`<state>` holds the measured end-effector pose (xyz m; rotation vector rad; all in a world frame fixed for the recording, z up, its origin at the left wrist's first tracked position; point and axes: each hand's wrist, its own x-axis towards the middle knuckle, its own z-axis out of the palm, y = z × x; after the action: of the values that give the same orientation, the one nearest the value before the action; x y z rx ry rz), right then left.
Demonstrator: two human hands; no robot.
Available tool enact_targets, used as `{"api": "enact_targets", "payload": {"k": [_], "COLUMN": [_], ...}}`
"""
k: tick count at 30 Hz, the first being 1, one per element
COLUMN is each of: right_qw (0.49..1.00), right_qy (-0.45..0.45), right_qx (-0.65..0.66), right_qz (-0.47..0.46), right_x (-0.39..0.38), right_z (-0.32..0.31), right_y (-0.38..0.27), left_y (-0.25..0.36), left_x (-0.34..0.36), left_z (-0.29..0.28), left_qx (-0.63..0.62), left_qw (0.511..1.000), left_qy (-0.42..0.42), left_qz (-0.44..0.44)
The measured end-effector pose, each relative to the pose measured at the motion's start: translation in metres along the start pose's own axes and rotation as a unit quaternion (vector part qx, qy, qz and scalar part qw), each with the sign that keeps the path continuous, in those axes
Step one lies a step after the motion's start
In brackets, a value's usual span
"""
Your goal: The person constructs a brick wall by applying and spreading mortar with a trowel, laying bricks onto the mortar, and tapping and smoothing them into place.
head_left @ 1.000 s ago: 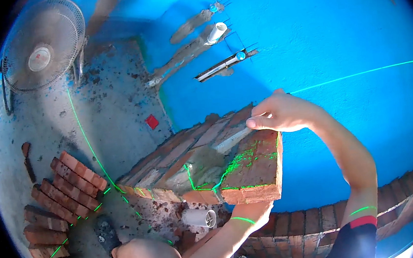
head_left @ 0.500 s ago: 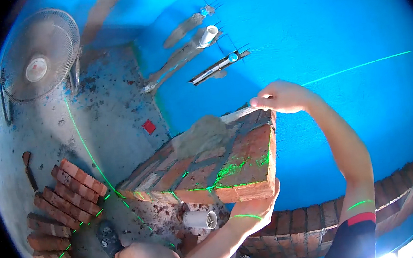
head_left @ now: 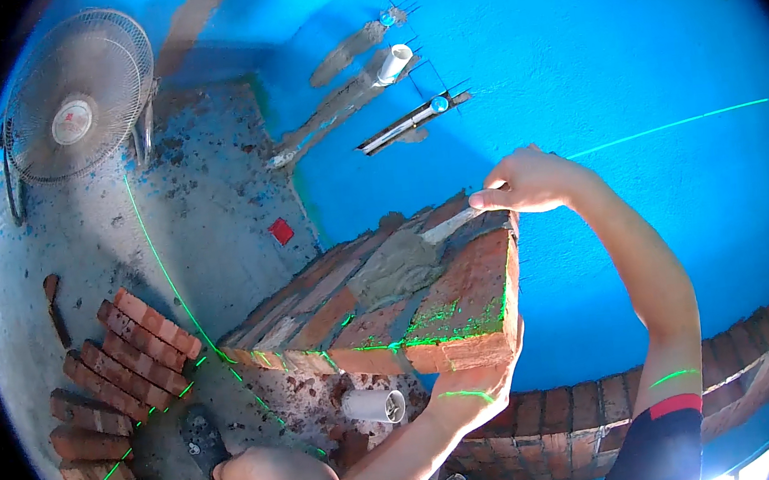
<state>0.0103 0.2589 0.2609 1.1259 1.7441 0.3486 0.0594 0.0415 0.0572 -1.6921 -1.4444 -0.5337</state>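
My right hand (head_left: 518, 182) is closed on a trowel (head_left: 450, 225), held over the top of a low brick wall (head_left: 299, 307), near its right end. A lump of grey mortar (head_left: 396, 266) lies at the trowel's blade. My left hand (head_left: 480, 389) is against the near side of the end brick (head_left: 463, 349), beneath my right hand; its fingers are mostly hidden behind the brick. Green laser lines cross the brickwork and my forearms. A white pipe stub (head_left: 372, 406) stands just left of my left hand.
Stacked bricks (head_left: 134, 353) lie at lower left. A metal fan (head_left: 74, 93) stands upper left on the speckled concrete floor (head_left: 216, 191). The blue wall (head_left: 624, 54) has chased pipes (head_left: 397, 65). More brickwork (head_left: 592, 414) curves along the lower right. My knee and shoe show at bottom.
Since a second ago my right hand has shifted up and slightly right, and the trowel with the mortar has moved up and right along the brickwork. My left hand has shifted slightly right.
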Motion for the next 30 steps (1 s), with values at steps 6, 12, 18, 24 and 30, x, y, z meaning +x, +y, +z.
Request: {"api": "enact_targets", "payload": {"k": [6,12,18,24,30], "right_qw": [0.995,0.991,0.980,0.952,0.952], "right_qy": [-0.015,0.019,0.166,0.182,0.183], "right_qx": [0.075,0.129,-0.041,-0.178,-0.216], "right_qz": [-0.062,-0.028,0.105,0.168,0.113], "right_x": [-0.010,-0.001,0.014,0.024,0.021], "right_z": [-0.010,-0.006,0.006,0.021,0.028], "right_y": [-0.019,0.019,0.083,0.122,0.126], "left_y": [0.011,0.002,-0.011,-0.023,0.002], "left_x": [-0.006,-0.007,-0.005,0.001,-0.006], "left_z": [0.005,0.008,0.000,-0.007,0.001], "left_qx": [-0.361,-0.144,-0.278,0.066,-0.236], "left_qw": [0.928,0.981,0.961,0.981,0.972], "left_qy": [-0.028,0.075,-0.006,-0.016,-0.006], "left_qz": [-0.089,-0.110,-0.006,0.180,-0.001]}}
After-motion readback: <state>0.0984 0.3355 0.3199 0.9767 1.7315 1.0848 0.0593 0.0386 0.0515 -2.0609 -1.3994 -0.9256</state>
